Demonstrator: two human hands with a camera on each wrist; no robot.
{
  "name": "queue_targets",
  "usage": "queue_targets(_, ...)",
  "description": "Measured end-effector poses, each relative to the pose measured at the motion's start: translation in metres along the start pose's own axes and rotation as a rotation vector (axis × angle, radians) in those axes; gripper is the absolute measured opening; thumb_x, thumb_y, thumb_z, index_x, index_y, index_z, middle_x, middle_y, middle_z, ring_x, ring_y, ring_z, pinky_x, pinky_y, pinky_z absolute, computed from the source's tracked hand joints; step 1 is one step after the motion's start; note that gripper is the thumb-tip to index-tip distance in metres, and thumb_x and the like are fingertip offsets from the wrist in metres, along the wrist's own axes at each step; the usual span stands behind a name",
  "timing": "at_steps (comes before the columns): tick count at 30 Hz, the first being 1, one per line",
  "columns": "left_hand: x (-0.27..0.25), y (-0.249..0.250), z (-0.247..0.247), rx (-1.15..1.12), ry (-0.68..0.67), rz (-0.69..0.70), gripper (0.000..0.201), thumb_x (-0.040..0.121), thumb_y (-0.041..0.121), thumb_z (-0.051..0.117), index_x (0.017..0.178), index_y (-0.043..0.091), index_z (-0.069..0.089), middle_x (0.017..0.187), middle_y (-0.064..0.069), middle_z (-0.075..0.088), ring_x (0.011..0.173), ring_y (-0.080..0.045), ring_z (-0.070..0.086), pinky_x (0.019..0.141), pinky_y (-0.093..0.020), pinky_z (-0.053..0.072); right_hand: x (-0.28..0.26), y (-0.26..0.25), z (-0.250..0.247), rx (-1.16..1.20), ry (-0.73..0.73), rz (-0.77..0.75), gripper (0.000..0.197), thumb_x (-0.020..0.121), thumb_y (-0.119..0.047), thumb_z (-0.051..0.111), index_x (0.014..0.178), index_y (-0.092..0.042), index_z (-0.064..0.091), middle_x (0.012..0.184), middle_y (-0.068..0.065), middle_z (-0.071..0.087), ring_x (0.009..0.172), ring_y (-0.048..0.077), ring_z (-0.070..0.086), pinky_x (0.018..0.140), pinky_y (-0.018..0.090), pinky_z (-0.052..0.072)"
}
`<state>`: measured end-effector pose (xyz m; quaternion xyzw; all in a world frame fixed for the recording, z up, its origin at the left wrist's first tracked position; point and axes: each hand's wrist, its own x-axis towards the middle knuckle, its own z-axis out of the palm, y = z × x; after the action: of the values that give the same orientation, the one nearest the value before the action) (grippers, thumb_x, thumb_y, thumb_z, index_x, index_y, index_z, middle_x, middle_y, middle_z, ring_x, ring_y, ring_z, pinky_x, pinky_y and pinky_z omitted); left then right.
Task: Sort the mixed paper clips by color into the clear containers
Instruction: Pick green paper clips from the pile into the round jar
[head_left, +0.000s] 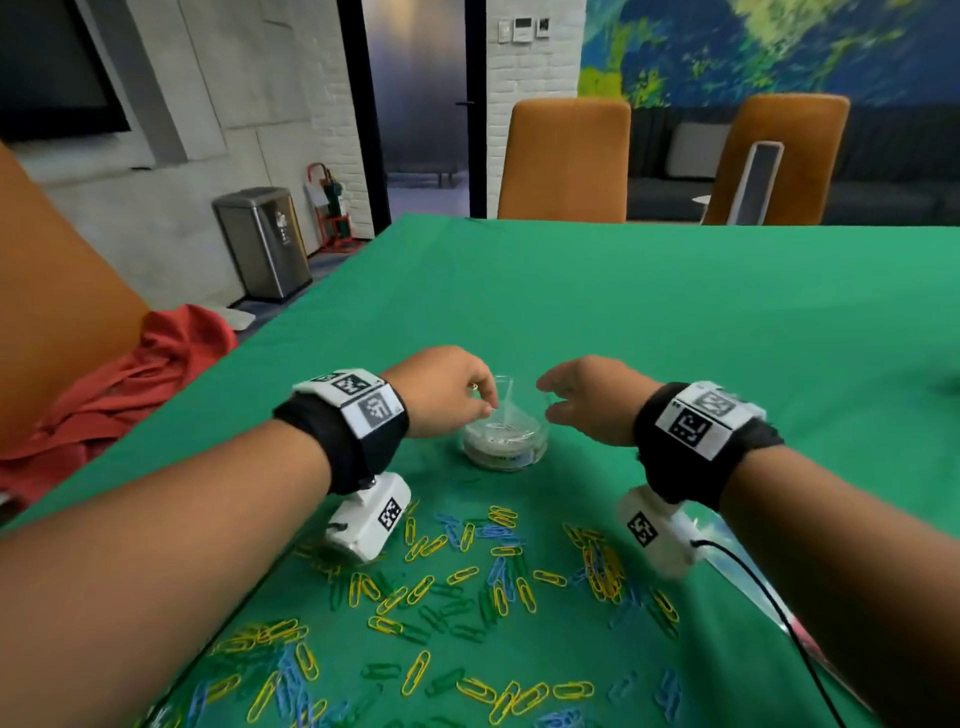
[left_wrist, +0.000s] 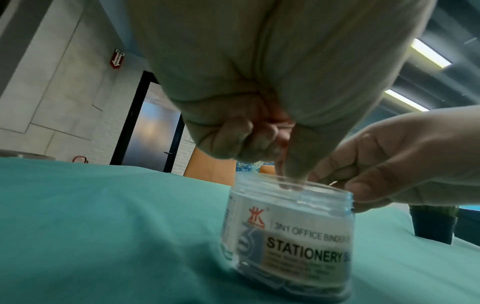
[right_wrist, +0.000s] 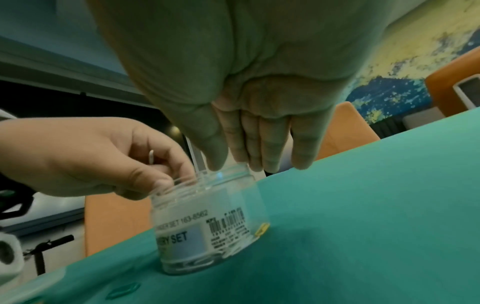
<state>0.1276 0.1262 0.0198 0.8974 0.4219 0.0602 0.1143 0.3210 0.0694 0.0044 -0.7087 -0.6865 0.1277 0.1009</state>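
A round clear plastic jar (head_left: 505, 441) with a threaded rim stands open on a green cloth-covered table (head_left: 675, 322), both hands at its mouth. The left hand (head_left: 441, 392) curls its fingers, tips dipping inside the rim; whether they pinch anything cannot be told. The right hand (head_left: 589, 400) hovers beside it, fingers straight and close together. Yellow, blue and green wire paper clips (head_left: 467, 587) lie scattered nearer the person. Only the wrist views show the jar's printed "STATIONERY SET" label (left_wrist: 306, 252).
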Motion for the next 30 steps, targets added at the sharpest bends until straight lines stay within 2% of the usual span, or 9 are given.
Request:
queue_targets(7,0.010,0.002,0.003,-0.028,-0.025,0.077,0.025,0.083,0.021,0.075,0.108,0.028,0.072,0.087,0.017,0.070,0.073,0.007,0.058,0.079,-0.022,0.048,0.000,0.005,0.008,-0.017,0.061,-0.020,0.047,0.089,-0.015,0.060,0.136,-0.023,0.057,0.134,0.001,0.060,0.123,0.019,0.056,0.100,0.025,0.041)
queue_targets(9,0.004,0.002,0.000,-0.012,0.055,0.102,0.022,0.084,0.022,0.075,0.105,0.028,0.073,0.083,0.020,0.066,0.069,0.016,0.052,0.074,-0.017,0.043,-0.004,0.004,0.003,-0.058,0.049,-0.026,0.050,0.089,-0.014,0.059,0.137,-0.024,0.054,0.137,0.003,0.056,0.124,0.022,0.054,0.097,0.025,0.041)
queue_targets(13,-0.032,0.005,-0.008,-0.010,0.173,0.209,0.014,0.085,0.019,0.075,0.095,0.030,0.073,0.080,0.017,0.064,0.065,0.015,0.053,0.065,-0.003,0.036,-0.029,0.002,-0.008,-0.102,0.151,-0.061,0.047,0.084,-0.013,0.060,0.129,-0.025,0.054,0.131,0.008,0.050,0.114,0.030,0.055,0.094,0.032,0.045)
queue_targets(15,-0.065,0.007,-0.005,-0.038,0.020,0.262,0.015,0.084,0.019,0.077,0.092,0.030,0.074,0.081,0.013,0.069,0.069,0.006,0.059,0.071,-0.018,0.049,-0.059,-0.006,-0.011,-0.137,0.152,-0.165,0.039,0.083,-0.016,0.062,0.121,-0.024,0.058,0.123,0.005,0.055,0.110,0.028,0.057,0.094,0.037,0.047)
queue_targets(17,-0.105,0.010,0.004,-0.111,-0.193,0.281,0.015,0.084,0.020,0.078,0.093,0.031,0.075,0.081,0.013,0.071,0.073,-0.005,0.063,0.074,-0.029,0.053,-0.098,-0.020,-0.011,-0.114,0.004,-0.265,0.028,0.083,-0.015,0.063,0.109,-0.025,0.064,0.109,-0.002,0.065,0.100,0.022,0.062,0.089,0.035,0.050)
queue_targets(19,-0.143,0.009,0.015,-0.131,-0.385,0.338,0.015,0.084,0.028,0.077,0.098,0.035,0.075,0.087,0.016,0.069,0.078,-0.007,0.064,0.076,-0.031,0.053,-0.140,-0.036,-0.004,-0.094,-0.236,-0.332,0.025,0.081,-0.014,0.059,0.099,-0.030,0.066,0.092,-0.010,0.070,0.085,0.016,0.065,0.081,0.033,0.053)
queue_targets(22,-0.187,0.004,0.029,-0.049,-0.523,0.440,0.024,0.085,0.044,0.070,0.110,0.044,0.072,0.106,0.019,0.062,0.094,-0.002,0.062,0.084,-0.031,0.051,-0.189,-0.060,0.015,-0.178,-0.464,-0.454,0.028,0.082,-0.018,0.054,0.103,-0.033,0.066,0.088,-0.011,0.069,0.078,0.010,0.062,0.076,0.030,0.053)
queue_targets(26,-0.210,-0.013,0.029,-0.001,-0.371,0.392,0.025,0.083,0.044,0.069,0.107,0.047,0.072,0.109,0.019,0.059,0.094,0.002,0.058,0.083,-0.031,0.050,-0.212,-0.088,0.034,-0.244,-0.447,-0.576,0.024,0.086,-0.034,0.054,0.109,-0.041,0.060,0.094,-0.012,0.065,0.086,0.014,0.061,0.076,0.035,0.054)
queue_targets(30,-0.228,-0.005,0.025,-0.024,-0.236,0.388,0.016,0.081,0.043,0.071,0.097,0.044,0.076,0.101,0.018,0.059,0.088,0.004,0.057,0.079,-0.028,0.050,-0.214,-0.108,0.050,-0.315,-0.438,-0.642,0.016,0.090,-0.043,0.058,0.101,-0.033,0.062,0.097,-0.006,0.060,0.084,0.020,0.058,0.071,0.034,0.051)
